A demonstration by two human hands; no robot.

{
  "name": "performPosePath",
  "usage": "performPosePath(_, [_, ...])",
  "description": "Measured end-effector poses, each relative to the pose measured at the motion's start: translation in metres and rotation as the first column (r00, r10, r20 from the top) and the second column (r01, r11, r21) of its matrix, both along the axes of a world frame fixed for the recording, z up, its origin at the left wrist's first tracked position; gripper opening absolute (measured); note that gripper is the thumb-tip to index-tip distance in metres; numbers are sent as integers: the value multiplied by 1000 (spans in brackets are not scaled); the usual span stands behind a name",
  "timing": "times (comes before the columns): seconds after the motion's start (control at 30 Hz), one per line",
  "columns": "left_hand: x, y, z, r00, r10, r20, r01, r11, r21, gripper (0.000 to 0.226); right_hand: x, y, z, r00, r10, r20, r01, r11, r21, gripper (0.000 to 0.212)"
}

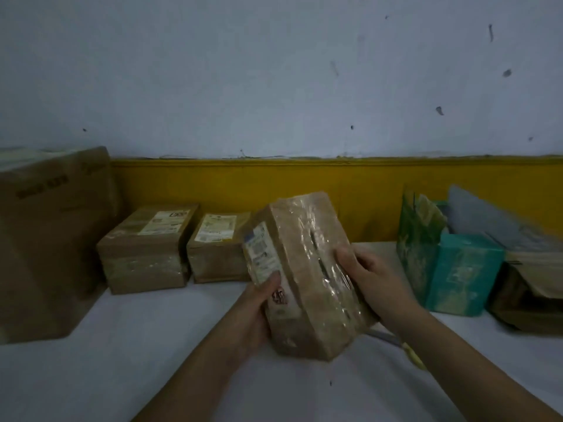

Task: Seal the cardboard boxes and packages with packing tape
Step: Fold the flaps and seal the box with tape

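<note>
Both hands hold one taped box (307,269) up over the white table (122,360).

I see the left hand (259,309) gripping the label side, with the thumb on the label. The right hand (374,278) is wrapped round the other side, with its fingers on the shiny tape. The box is tilted, in the air, in the middle of my view. Behind it a small box (146,248) and a second small box (217,248) sit side by side near the yellow wall strip (304,184). A big box (45,239) stands at the left. A teal box (463,272) and a green bag (417,236) stand at the right.
</note>
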State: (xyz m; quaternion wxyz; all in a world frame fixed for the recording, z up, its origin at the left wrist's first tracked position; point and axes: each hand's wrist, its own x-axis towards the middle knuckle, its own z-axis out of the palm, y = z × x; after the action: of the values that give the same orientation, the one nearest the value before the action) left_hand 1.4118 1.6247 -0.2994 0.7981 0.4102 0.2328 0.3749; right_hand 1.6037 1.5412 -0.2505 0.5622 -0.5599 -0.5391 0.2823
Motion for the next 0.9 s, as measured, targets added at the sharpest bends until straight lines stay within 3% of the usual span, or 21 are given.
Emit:
performPosePath(0.07, [-3, -3, 3, 997, -71, 28, 73, 996, -54, 47, -2, -1, 3, 999, 34, 19, -34, 999, 18, 21])
performPosePath(0.17, [0, -6, 11, 995, -90, 40, 91, 996, -7, 34, -5, 2, 9, 994, 113, -4, -113, 993, -30, 34])
performPosePath(0.27, [4, -7, 19, 1000, 10, 3, -10, 994, 113, 67, -10, 9, 17, 979, 204, -1, -202, 965, -169, 100])
performPosePath(0.3, [4, -8, 20, 999, 36, -8, -35, 987, 157, 74, -12, 9, 19, 978, 210, -10, -208, 959, -194, 113])
performPosePath(0.33, [4, -8, 20, 998, 59, -18, -54, 980, 192, 79, -12, 10, 18, 976, 218, -9, -215, 958, -190, 113])
performPosePath(0.4, [3, -10, 20, 994, 92, -52, -77, 967, 244, 85, -9, 6, 16, 977, 214, 17, -209, 965, -159, 82])
performPosePath(0.47, [3, -12, 20, 992, 95, -85, -68, 959, 276, 88, -8, 3, 14, 978, 206, 13, -203, 971, -129, 65])
performPosePath(0.67, [2, -10, 26, 996, 52, -69, -26, 944, 328, 72, -5, 7, 4, 959, 206, -194, -225, 971, -80, 61])
performPosePath(0.8, [7, -10, 16, 992, 44, -120, 11, 904, 426, 93, -2, 12, -3, 865, 121, -487, -183, 980, -80, 44])
performPosePath(0.9, [11, -13, 4, 983, 44, -178, 70, 808, 585, 95, -3, 12, -8, 859, 144, -492, -178, 984, -24, 53])
